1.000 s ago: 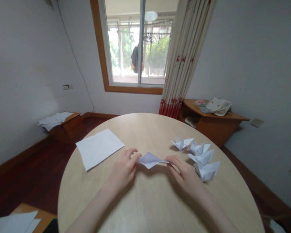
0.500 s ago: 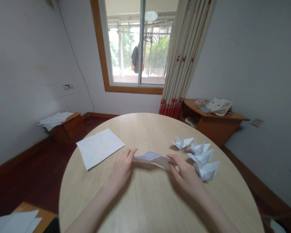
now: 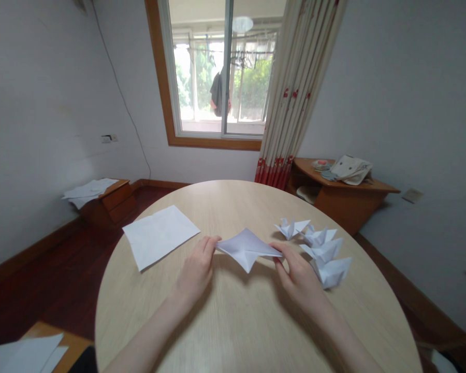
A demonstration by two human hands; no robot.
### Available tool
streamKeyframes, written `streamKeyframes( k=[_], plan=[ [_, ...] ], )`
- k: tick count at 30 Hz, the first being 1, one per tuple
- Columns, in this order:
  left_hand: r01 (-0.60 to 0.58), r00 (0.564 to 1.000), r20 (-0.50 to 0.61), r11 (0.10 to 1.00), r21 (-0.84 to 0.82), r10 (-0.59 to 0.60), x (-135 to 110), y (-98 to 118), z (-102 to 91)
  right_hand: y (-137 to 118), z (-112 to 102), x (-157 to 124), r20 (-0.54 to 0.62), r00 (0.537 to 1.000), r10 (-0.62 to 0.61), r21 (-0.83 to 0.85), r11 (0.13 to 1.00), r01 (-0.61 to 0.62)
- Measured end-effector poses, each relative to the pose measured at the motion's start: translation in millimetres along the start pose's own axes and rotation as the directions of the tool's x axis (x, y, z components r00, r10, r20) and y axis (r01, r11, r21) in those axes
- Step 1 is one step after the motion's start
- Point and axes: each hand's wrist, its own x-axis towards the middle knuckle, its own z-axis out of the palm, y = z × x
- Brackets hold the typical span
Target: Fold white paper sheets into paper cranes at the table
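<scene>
Between my hands, just above the round table (image 3: 225,331), a folded sheet of white paper (image 3: 245,244) is stretched out. It has a raised point at the back and a small point hanging toward me. My left hand (image 3: 198,261) pinches its left corner between thumb and fingers. On the opposite side, my right hand (image 3: 295,267) grips the right corner the same way. Several folded paper birds (image 3: 330,254) stand in a row close beyond my right hand. A flat white sheet (image 3: 159,235) lies to the left of my left hand.
More paper (image 3: 27,355) rests on a wooden surface at the lower left. A small cabinet (image 3: 116,202) with papers stands by the left wall. Behind the table, a wooden desk (image 3: 345,204) at right carries a cloth bag (image 3: 352,170). A curtain (image 3: 291,93) hangs beside the window.
The paper between my hands has opened out: its back point has risen and a front point now drops toward me. Both hands have stayed nearly in place, still on the corners.
</scene>
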Motion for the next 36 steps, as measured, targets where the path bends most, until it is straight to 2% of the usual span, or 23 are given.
streamKeyframes(
  k=[4, 11, 17, 22, 26, 29, 36],
  plan=[
    [-0.007, 0.999, -0.053, 0.996, -0.088, 0.003, 0, 6, 1.9, -1, 0, -1, -0.033, 0.999, 0.027, 0.037, 0.999, -0.026],
    [-0.020, 0.999, -0.048, 0.992, -0.126, 0.015, 0, 12, 2.6, -7, 0, 1, -0.028, 0.998, 0.055, 0.105, 0.993, -0.052],
    [0.052, 0.997, -0.040, 0.966, -0.253, -0.064, 1, 13, 3.1, -12, -1, 3, -0.070, 0.996, 0.061, 0.190, 0.981, -0.047],
    [0.172, 0.983, 0.021, 0.879, -0.445, -0.182, 3, 14, 5.3, -12, 0, 3, -0.127, 0.989, 0.081, 0.221, 0.974, -0.052],
    [0.273, 0.958, 0.086, 0.786, -0.555, -0.272, 3, 14, 9.2, -13, 2, 3, -0.115, 0.986, 0.121, 0.240, 0.967, -0.091],
    [0.306, 0.940, 0.082, 0.717, -0.626, -0.330, 3, 14, 12.9, -14, 5, 2, -0.086, 0.988, 0.132, 0.251, 0.962, -0.107],
    [0.279, 0.959, 0.117, 0.797, -0.537, -0.257, 3, 14, 10.0, -12, 8, 2, 0.001, 0.989, 0.147, 0.265, 0.954, -0.142]
  ],
)
